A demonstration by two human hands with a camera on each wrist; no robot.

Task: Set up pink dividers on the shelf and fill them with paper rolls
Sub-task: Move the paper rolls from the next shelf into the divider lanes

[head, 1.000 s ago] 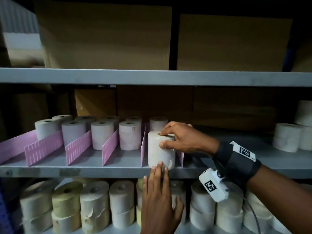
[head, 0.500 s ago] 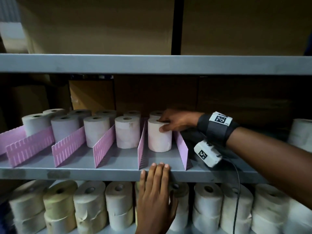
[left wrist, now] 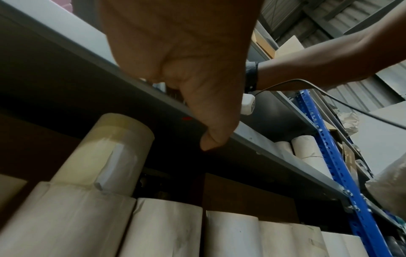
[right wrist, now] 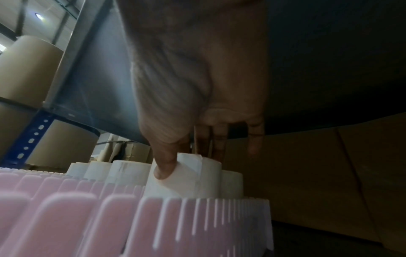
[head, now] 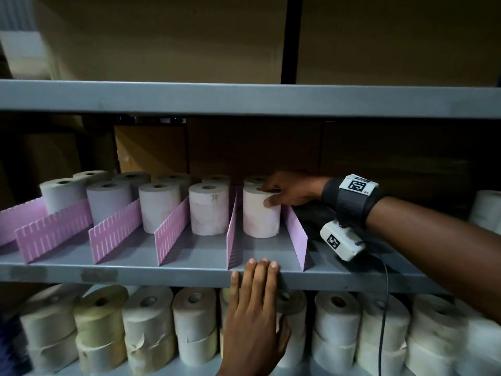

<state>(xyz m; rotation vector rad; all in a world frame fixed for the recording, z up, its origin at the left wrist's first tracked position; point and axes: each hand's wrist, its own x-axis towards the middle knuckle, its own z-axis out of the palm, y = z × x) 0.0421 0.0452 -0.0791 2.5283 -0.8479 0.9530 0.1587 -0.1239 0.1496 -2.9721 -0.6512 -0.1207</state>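
A paper roll is held at its top by the right hand, the thumb pressed on the side wall and the fingers laid over the upper rim, in a dim storeroom. The roll is stood upright on the grey shelf, its long axis vertical, in the lane directly under the grip, bounded by one pink divider to the left of the grip and another just below the wrist. A second roll is seen just behind the held one, and whether the two are touching cannot be told. The shelf floor in front of the grip, toward the edge, is shown bare. The left hand is laid flat with straight fingers against the front lip of the shelf, below and in front of the grip, holding nothing. The right hand is judged the nearer to the roll, so any push deeper into the lane would fall to it. More rolls are lined up in the lanes left of the grip. No brand or readable writing is made out; only square coded markers are shown on the black wristband and its white camera.
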